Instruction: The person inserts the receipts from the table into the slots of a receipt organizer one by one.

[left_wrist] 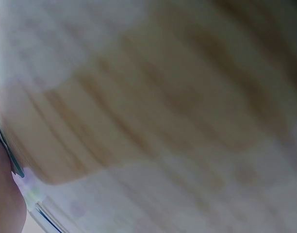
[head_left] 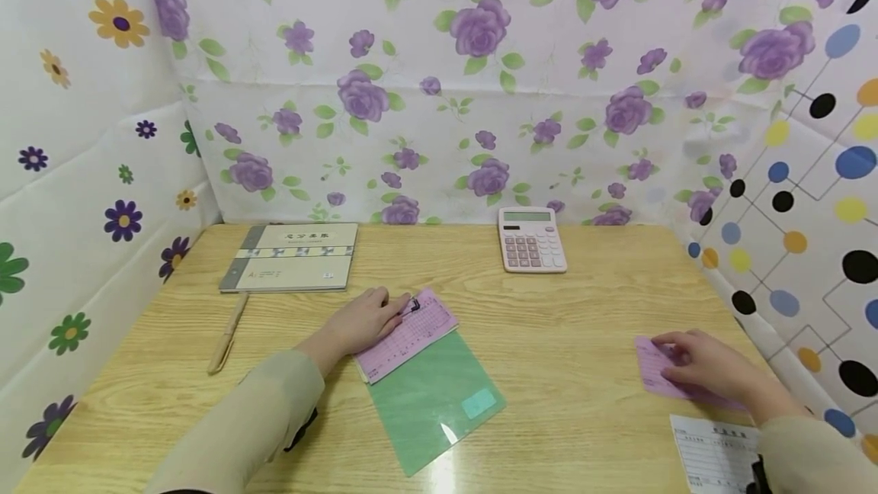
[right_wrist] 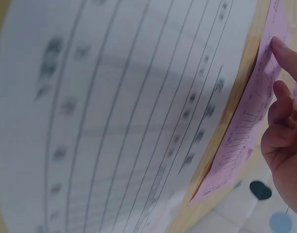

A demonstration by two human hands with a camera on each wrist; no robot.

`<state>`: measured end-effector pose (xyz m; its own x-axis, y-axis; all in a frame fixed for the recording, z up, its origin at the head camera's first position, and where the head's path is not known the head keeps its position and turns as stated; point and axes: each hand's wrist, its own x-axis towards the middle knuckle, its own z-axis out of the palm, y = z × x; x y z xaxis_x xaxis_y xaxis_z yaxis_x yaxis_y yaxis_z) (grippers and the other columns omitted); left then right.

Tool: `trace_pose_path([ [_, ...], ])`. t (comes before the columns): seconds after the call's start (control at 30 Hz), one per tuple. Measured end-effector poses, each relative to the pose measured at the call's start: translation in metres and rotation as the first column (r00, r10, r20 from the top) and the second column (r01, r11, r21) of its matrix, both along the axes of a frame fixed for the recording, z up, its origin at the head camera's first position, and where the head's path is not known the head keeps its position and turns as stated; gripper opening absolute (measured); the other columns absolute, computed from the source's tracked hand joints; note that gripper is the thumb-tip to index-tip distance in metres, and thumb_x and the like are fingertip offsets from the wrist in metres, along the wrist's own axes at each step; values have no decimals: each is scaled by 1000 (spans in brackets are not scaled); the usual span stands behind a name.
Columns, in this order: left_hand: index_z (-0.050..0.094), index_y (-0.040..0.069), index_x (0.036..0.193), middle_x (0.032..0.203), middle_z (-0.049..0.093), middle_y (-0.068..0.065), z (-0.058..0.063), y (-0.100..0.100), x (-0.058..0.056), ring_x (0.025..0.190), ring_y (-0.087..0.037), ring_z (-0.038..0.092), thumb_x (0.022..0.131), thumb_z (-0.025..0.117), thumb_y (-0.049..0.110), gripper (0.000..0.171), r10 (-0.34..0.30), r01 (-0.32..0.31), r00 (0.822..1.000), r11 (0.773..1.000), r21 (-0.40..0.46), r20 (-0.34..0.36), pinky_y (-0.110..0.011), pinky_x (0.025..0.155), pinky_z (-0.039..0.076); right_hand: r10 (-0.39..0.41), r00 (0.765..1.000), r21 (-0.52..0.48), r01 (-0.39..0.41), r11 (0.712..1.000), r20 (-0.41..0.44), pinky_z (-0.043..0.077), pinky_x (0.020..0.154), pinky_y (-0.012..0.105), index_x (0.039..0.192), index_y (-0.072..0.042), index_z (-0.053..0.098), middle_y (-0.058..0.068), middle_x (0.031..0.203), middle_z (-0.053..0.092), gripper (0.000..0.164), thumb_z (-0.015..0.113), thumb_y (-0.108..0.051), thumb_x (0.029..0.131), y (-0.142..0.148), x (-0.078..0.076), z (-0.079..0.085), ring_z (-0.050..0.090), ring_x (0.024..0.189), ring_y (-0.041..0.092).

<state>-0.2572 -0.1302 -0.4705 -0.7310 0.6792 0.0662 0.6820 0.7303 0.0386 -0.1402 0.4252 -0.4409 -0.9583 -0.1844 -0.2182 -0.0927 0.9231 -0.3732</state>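
My left hand (head_left: 366, 321) rests over the upper left of a pink printed slip (head_left: 411, 335), its fingertips beside a black binder clip (head_left: 414, 304). Beneath that slip lies a green plastic folder (head_left: 435, 395) with a light blue label. In the left wrist view only a bit of the hand (left_wrist: 7, 194) shows, near the folder's edge (left_wrist: 10, 155). On the right, my right hand (head_left: 709, 363) touches another pink slip (head_left: 652, 367). The right wrist view has its index finger (right_wrist: 287, 54) extended onto that slip (right_wrist: 240, 131), the other fingers bent.
A white printed form (head_left: 713, 452) lies by the right forearm. At the back stand a pink calculator (head_left: 532, 241) and a cream account book (head_left: 291, 258) lying flat. A tan pen (head_left: 229, 332) is left of the left hand. Patterned cloth (head_left: 439, 97) borders the wooden table (head_left: 549, 341).
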Motion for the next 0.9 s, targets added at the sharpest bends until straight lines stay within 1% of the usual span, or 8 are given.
trace_pose_path([
  [0.27,38,16,145,95,42,-4,3,0,1,78,-16,38,100,43,33,48,-3,3,1000,1000,3,0,-32,70,38,4,1000,-25,-3,1000,21,43,82,55,126,-12,59,14,110,54,54,69,-41,83,-28,-12,0,56,95,29],
  [0.33,39,16,144,95,42,-4,3,0,2,78,-16,38,100,43,32,48,-3,3,1000,1000,8,-4,-32,70,38,23,1000,-32,-22,999,10,42,82,56,126,-12,59,14,110,54,53,69,-41,83,-34,-17,0,56,94,30],
  [0.57,39,16,144,95,42,-4,-1,-2,1,77,-15,38,100,43,33,48,-9,9,1000,1000,2,-17,-30,68,39,44,999,-39,-44,998,11,44,82,51,125,-16,61,8,107,55,49,69,-40,83,-63,-34,-2,56,92,24],
  [0.67,40,16,144,94,42,-4,-2,-2,1,77,-15,38,100,44,33,48,-13,13,999,1000,5,-31,-30,68,39,58,998,-59,-57,997,15,44,82,50,125,-16,61,7,105,54,47,69,-39,84,-73,-40,0,54,91,22],
  [0.8,40,16,144,94,42,-4,-2,-2,0,77,-15,38,100,43,33,48,-27,28,999,999,18,-45,-31,70,39,77,997,-80,-78,994,-14,44,81,49,126,-15,60,10,106,54,47,69,-36,85,-77,-43,8,54,93,25],
  [0.9,41,15,144,94,42,-4,-1,-3,-1,77,-15,38,100,43,33,47,-30,32,999,999,30,-42,-32,70,39,93,994,-69,-97,993,-50,45,79,50,125,-11,60,13,107,55,47,69,-34,85,-68,-41,14,55,95,29],
])
